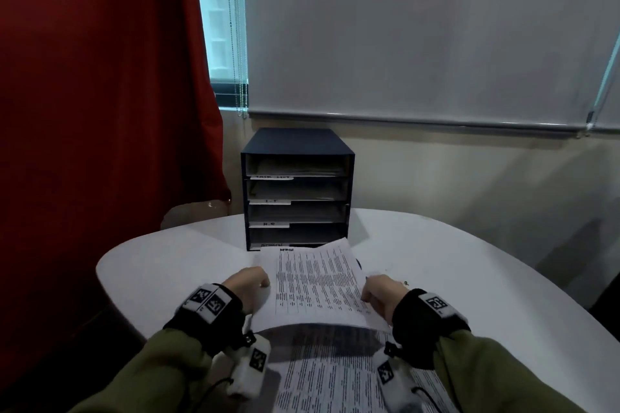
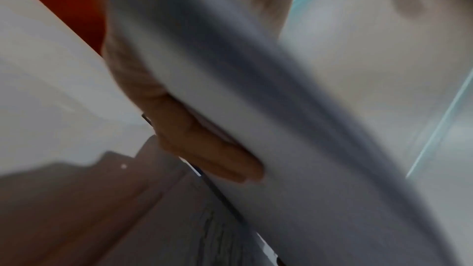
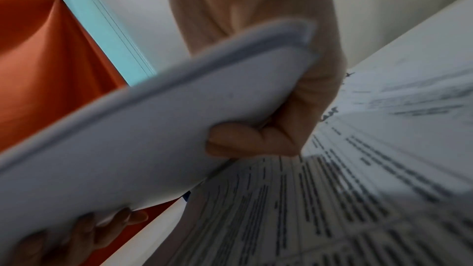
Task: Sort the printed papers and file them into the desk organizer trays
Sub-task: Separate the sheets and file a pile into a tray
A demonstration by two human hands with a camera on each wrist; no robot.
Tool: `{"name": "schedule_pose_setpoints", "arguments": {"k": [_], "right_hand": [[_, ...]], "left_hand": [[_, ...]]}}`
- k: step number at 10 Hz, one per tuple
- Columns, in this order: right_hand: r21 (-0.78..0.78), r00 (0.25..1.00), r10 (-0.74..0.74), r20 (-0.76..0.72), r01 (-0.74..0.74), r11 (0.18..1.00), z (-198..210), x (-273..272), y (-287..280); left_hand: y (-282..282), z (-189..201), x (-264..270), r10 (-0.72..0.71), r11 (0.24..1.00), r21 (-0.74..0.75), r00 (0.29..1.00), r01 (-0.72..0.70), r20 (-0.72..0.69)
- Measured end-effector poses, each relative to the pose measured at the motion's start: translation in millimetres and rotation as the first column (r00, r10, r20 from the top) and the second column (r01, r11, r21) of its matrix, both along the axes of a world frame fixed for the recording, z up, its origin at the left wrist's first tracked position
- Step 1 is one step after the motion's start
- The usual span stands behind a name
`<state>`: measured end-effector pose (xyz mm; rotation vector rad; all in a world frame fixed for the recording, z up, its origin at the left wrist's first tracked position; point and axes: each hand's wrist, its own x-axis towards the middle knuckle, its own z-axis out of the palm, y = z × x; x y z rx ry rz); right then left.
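Observation:
Both hands hold a thin stack of printed papers (image 1: 315,282) above the white table (image 1: 469,261), its far edge close to the lowest tray of the dark blue desk organizer (image 1: 297,188). My left hand (image 1: 248,285) grips the stack's left edge, my right hand (image 1: 379,295) its right edge. In the right wrist view the fingers (image 3: 245,141) curl under the stack (image 3: 143,139); the left wrist view shows fingers (image 2: 204,149) beneath the blurred stack (image 2: 256,128). More printed papers (image 1: 335,375) lie on the table under my wrists.
The organizer has several stacked trays with white labels (image 1: 275,177), papers inside the upper ones. A red curtain (image 1: 100,94) hangs at the left, a window blind (image 1: 419,27) behind. The round table ends just past the organizer.

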<state>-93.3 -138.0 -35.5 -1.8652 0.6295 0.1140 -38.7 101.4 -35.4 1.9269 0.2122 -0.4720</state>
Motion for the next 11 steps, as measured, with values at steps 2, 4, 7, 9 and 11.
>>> {"name": "schedule_pose_setpoints", "arguments": {"k": [2, 4, 7, 9, 11], "right_hand": [[0.054, 0.999, -0.016, -0.030, 0.017, 0.998, 6, 35, 11], [0.217, 1.000, 0.003, 0.009, -0.004, 0.976, 15, 75, 3], [0.117, 0.989, 0.108, -0.106, -0.095, 0.989, 9, 126, 0], [0.407, 0.976, -0.214, 0.034, 0.182, 0.895, -2, 162, 5], [0.618, 0.964, -0.255, 0.079, 0.154, 0.771, -14, 164, 5]], "left_hand": [[12, -4, 31, 0.111, 0.972, -0.200, 0.991, -0.124, -0.076], [12, 1, 57, 0.070, 0.941, -0.322, 0.989, -0.108, -0.128], [-10, -20, 107, 0.219, 0.892, -0.384, 0.971, -0.239, -0.095], [-22, -13, 137, 0.268, 0.730, -0.582, 0.933, -0.358, -0.238], [-30, -12, 137, 0.238, 0.686, -0.643, 0.940, -0.340, -0.244]]}}
